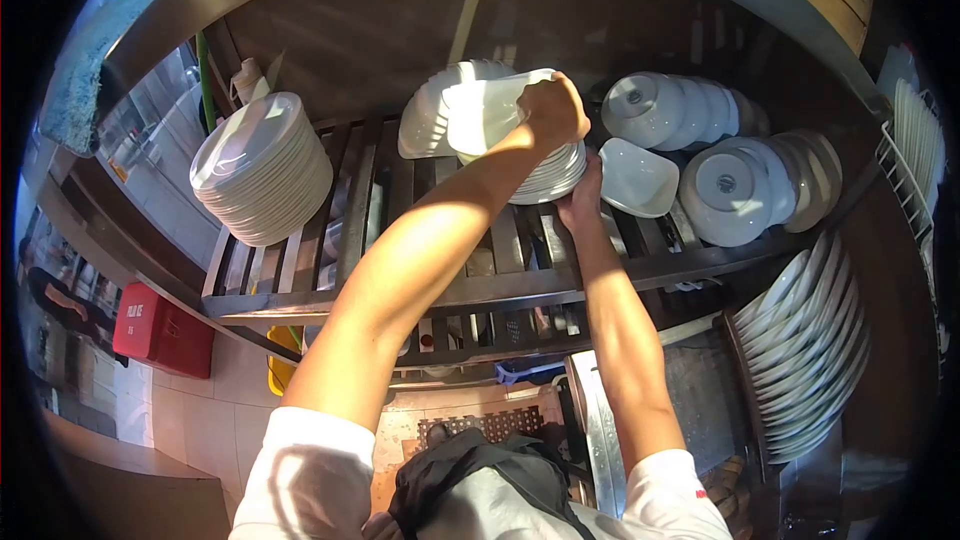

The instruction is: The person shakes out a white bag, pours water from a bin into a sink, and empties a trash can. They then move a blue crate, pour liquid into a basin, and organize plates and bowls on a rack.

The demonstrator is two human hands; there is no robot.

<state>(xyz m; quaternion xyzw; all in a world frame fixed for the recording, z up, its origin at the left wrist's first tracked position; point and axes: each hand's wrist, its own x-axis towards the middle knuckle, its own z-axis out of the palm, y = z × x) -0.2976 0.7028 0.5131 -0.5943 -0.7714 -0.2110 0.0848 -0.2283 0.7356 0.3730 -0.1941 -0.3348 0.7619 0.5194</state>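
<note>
My left hand (556,112) reaches across to the middle of the slatted shelf, its fingers curled at the right edge of a white squarish dish (482,112). That dish rests on or just above a stack of white dishes (550,178). Lower down, my right hand (582,198) is closed around the right side of this stack; most of its fingers are hidden behind the dishes. Behind and to the left stand white dishes with scalloped edges (425,115). A small square white bowl (638,178) sits just right of my right hand.
A tall stack of white plates (265,175) stands on the left of the metal shelf (470,290). Overturned bowls (728,190) and more bowls (645,108) lie on the right. Plates fill a rack (805,350) below right. A red box (160,330) stands at lower left.
</note>
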